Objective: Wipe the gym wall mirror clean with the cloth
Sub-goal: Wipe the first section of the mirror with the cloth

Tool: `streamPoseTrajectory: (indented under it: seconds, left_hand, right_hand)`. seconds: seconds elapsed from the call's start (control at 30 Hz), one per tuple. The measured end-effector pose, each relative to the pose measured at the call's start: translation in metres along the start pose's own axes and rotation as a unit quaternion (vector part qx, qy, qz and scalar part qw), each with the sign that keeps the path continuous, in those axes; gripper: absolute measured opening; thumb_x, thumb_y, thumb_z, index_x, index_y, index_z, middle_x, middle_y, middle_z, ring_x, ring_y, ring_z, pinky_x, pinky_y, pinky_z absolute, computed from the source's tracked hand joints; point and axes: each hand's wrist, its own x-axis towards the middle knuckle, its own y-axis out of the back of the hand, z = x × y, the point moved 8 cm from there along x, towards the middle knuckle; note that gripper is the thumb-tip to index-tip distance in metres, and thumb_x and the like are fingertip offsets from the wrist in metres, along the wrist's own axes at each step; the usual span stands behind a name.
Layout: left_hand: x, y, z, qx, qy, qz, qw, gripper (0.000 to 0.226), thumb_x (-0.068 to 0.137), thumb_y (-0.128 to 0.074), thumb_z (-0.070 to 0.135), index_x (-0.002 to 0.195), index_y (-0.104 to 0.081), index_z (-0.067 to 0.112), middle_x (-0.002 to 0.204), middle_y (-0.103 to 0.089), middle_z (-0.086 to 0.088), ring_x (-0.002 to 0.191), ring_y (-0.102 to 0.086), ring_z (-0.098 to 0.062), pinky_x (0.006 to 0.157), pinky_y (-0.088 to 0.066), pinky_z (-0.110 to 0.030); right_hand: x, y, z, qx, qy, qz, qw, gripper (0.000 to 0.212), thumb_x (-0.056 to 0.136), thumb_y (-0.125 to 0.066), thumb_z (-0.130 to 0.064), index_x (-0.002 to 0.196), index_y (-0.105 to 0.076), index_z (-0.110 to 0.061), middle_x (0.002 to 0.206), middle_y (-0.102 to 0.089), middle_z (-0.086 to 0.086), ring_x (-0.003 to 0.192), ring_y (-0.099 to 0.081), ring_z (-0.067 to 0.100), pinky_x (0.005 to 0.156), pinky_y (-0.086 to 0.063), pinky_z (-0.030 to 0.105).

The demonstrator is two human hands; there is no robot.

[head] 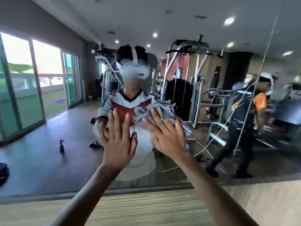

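Observation:
The gym wall mirror (48, 128) fills most of the view and reflects the room and me. My right hand (167, 137) presses a crumpled grey cloth (164, 111) flat against the glass at chest height, fingers straight and spread. My left hand (118, 141) is raised just left of it, fingers straight and spread, palm toward the mirror; whether it touches the glass I cannot tell. Both forearms reach up from the bottom of the view.
A wood-grain ledge or floor strip (146, 207) runs along the mirror's bottom edge. A vertical seam (260, 75) splits the mirror panels at right. Reflected: a dark spray bottle (62, 145) on the floor, weight machines (187, 75), sliding glass doors (32, 82), another person (244, 121) walking.

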Motion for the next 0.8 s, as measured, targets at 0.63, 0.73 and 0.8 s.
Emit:
streamPoseTrajectory:
  seconds: [0.63, 0.73, 0.8]
  left_hand:
    - [0.047, -0.008, 0.092, 0.002, -0.145, 0.068, 0.987, 0.060, 0.099, -0.047, 0.037, 0.152, -0.040, 0.010, 0.159, -0.028, -0.025, 0.150, -0.024, -0.036, 0.117, -0.014, -0.057]
    - [0.047, -0.010, 0.096, 0.006, -0.144, 0.084, 0.986, 0.062, 0.098, -0.050, 0.038, 0.152, -0.040, 0.011, 0.159, -0.030, -0.023, 0.150, -0.024, -0.035, 0.118, -0.017, -0.056]
    - [0.046, -0.013, 0.098, 0.010, -0.143, 0.091, 0.986, 0.063, 0.098, -0.051, 0.039, 0.153, -0.039, 0.011, 0.160, -0.028, -0.022, 0.151, -0.022, -0.035, 0.119, -0.016, -0.056]
  right_hand:
    - [-0.112, 0.012, 0.128, -0.051, -0.200, 0.002, 0.978, 0.061, 0.094, -0.042, -0.023, 0.154, -0.029, -0.020, 0.158, -0.031, 0.011, 0.152, -0.018, 0.018, 0.103, -0.034, 0.043]
    - [-0.137, 0.021, 0.184, -0.006, -0.431, 0.050, 0.901, 0.056, 0.099, -0.036, -0.025, 0.152, -0.034, -0.009, 0.158, -0.031, 0.017, 0.151, -0.019, 0.024, 0.118, -0.027, 0.056]
    - [-0.121, 0.028, 0.214, 0.038, -0.545, 0.102, 0.832, 0.058, 0.101, -0.027, -0.034, 0.152, -0.035, -0.008, 0.160, -0.029, 0.015, 0.151, -0.021, 0.029, 0.118, -0.025, 0.057]
